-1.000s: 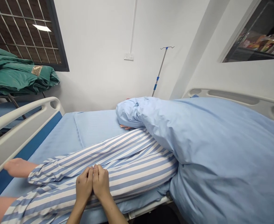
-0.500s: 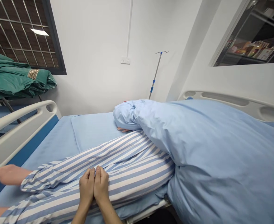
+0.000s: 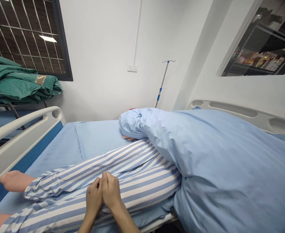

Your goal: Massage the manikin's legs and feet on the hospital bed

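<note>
My left hand [image 3: 94,195] and my right hand [image 3: 111,191] are closed into fists side by side, with the thumbs on top and their inner sides touching. Nothing shows sticking out of either fist. Both are over the nearer leg of blue-and-white striped trousers [image 3: 142,184]; whether they press on the cloth, I cannot tell. The trousers are on a figure lying on the bed, a person or a manikin. One bare foot [image 3: 16,181] points left. A light blue quilt [image 3: 212,155] covers the upper body, and some fingers [image 3: 128,138] show from under its edge.
The bed has a light blue sheet [image 3: 101,132], a white-and-blue end board [image 3: 23,139] at left and another board [image 3: 232,108] at right. Behind it are an IV pole [image 3: 162,82] and a wall socket [image 3: 132,68]. Green folded cloth [image 3: 21,82] lies under the barred window [image 3: 28,35].
My fists have shifted slightly right in view, and the right one now sits a little higher and is turned more inward. The view has tilted slightly. The figure and quilt look unchanged.
</note>
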`<state>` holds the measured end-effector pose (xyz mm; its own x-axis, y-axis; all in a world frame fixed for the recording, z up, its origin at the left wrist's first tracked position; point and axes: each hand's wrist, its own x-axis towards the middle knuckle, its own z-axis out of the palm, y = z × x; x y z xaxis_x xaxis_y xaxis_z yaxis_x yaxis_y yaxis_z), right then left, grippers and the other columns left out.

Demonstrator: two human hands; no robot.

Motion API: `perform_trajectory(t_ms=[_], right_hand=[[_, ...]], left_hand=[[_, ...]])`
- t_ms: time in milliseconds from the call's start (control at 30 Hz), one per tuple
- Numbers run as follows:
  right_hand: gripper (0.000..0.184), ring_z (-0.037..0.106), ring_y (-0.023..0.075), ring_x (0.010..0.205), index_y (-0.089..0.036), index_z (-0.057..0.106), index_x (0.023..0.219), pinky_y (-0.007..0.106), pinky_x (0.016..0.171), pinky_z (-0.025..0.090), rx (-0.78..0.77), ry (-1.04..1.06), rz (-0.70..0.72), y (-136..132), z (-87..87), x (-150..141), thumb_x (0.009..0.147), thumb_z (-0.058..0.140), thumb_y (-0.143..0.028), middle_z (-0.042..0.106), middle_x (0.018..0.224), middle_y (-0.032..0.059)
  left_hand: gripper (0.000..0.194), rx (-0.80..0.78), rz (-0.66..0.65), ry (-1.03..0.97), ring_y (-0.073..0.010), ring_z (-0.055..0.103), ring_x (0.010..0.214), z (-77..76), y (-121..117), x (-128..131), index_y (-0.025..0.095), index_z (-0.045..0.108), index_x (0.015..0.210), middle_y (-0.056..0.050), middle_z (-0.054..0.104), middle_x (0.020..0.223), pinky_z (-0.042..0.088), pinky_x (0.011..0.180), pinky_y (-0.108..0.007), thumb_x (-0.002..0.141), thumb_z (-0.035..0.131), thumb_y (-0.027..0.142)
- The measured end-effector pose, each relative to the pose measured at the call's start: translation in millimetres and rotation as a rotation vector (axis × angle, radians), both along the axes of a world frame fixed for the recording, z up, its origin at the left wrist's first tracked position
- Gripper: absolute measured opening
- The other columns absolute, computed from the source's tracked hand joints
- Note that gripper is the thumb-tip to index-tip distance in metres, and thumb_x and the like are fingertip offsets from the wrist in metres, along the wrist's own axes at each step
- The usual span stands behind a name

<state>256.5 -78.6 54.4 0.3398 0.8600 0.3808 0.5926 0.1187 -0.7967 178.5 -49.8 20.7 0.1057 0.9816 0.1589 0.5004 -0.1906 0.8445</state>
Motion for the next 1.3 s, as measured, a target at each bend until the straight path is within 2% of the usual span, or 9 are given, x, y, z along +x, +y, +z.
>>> perform_trajectory(t_ms=[67, 267, 367, 700, 800, 967, 1067, 1200, 1300], right_hand=[[0.039, 0.047, 0.0122, 0.050, -0.019, 0.048, 0.063, 0.024, 0.050, 0.024, -0.004, -0.041, -0.002, -3, -0.3, 4, 0.093, 0.026, -0.033, 0.054, 0.054, 0.0000], [0.038, 0.050, 0.0127, 0.052, -0.019, 0.052, 0.068, 0.027, 0.051, 0.021, -0.052, -0.247, -0.085, -5, -34.5, 1, 0.094, 0.025, -0.029, 0.060, 0.060, 0.0016], [0.039, 0.051, 0.0128, 0.052, -0.019, 0.053, 0.069, 0.027, 0.051, 0.020, -0.056, -0.249, -0.093, -4, -38.6, 1, 0.094, 0.025, -0.029, 0.060, 0.059, 0.0017], [0.041, 0.053, 0.0138, 0.060, -0.018, 0.053, 0.069, 0.023, 0.056, 0.035, 0.084, 0.331, -0.015, 0, -37.5, 16, 0.093, 0.025, -0.037, 0.059, 0.065, 0.0030], [0.038, 0.050, 0.0133, 0.059, -0.018, 0.051, 0.067, 0.023, 0.057, 0.037, 0.108, 0.411, -0.032, -1, -37.9, 18, 0.091, 0.029, -0.039, 0.056, 0.063, 0.0022], [0.038, 0.045, 0.0121, 0.055, -0.019, 0.043, 0.061, 0.022, 0.054, 0.037, 0.106, 0.441, -0.074, 3, -39.0, 18, 0.090, 0.030, -0.042, 0.049, 0.057, -0.0005], [0.041, 0.044, 0.0119, 0.052, -0.020, 0.043, 0.059, 0.023, 0.051, 0.034, 0.073, 0.339, -0.075, 2, -30.1, 24, 0.090, 0.028, -0.041, 0.049, 0.054, -0.0008], [0.040, 0.043, 0.0114, 0.048, -0.020, 0.047, 0.060, 0.024, 0.049, 0.026, 0.017, 0.020, -0.039, -8, -7.6, 41, 0.092, 0.029, -0.037, 0.049, 0.050, -0.0014], [0.040, 0.045, 0.0115, 0.050, -0.020, 0.048, 0.063, 0.025, 0.051, 0.026, -0.005, -0.121, -0.033, -16, -4.3, 54, 0.093, 0.027, -0.034, 0.051, 0.052, -0.0008]], left_hand=[[0.036, 0.017, -0.004, 0.035, -0.0107, 0.038, 0.049, -0.6, -1, 2, 0.020, 0.038, 0.054, 0.004, 0.044, 0.047, 0.027, 0.050, -0.023, 0.081, 0.037, 0.045], [0.036, 0.055, 0.035, -0.007, -0.0104, 0.038, 0.049, -4.3, -2, 1, 0.020, 0.036, 0.053, 0.005, 0.040, 0.045, 0.029, 0.052, -0.022, 0.082, 0.036, 0.041], [0.036, 0.040, 0.040, -0.012, -0.0104, 0.038, 0.049, -5.4, -1, 0, 0.020, 0.036, 0.053, 0.005, 0.040, 0.045, 0.029, 0.052, -0.023, 0.082, 0.036, 0.042], [0.036, -0.001, -0.038, -0.221, -0.0102, 0.035, 0.050, 25.3, -7, 34, 0.021, 0.033, 0.052, 0.005, 0.036, 0.047, 0.031, 0.050, -0.022, 0.078, 0.041, 0.045], [0.036, 0.041, -0.018, -0.212, -0.0103, 0.036, 0.049, 16.9, -10, 40, 0.021, 0.034, 0.052, 0.004, 0.039, 0.047, 0.030, 0.050, -0.023, 0.079, 0.040, 0.043], [0.031, 0.133, -0.016, -0.010, -0.0119, 0.042, 0.048, -3.6, -10, 38, 0.021, 0.042, 0.057, 0.002, 0.047, 0.048, 0.028, 0.053, -0.025, 0.082, 0.036, 0.038], [0.032, 0.167, -0.005, 0.074, -0.0126, 0.045, 0.048, -6.2, -8, 39, 0.022, 0.042, 0.057, 0.001, 0.050, 0.050, 0.028, 0.054, -0.025, 0.084, 0.032, 0.035], [0.031, 0.179, -0.010, 0.218, -0.0138, 0.049, 0.051, -9.4, -10, 43, 0.021, 0.047, 0.059, -0.002, 0.058, 0.055, 0.025, 0.054, -0.025, 0.085, 0.032, 0.029], [0.027, 0.168, -0.014, 0.333, -0.0151, 0.052, 0.054, -12.8, -12, 46, 0.021, 0.053, 0.063, -0.003, 0.062, 0.057, 0.023, 0.054, -0.025, 0.084, 0.036, 0.029]])
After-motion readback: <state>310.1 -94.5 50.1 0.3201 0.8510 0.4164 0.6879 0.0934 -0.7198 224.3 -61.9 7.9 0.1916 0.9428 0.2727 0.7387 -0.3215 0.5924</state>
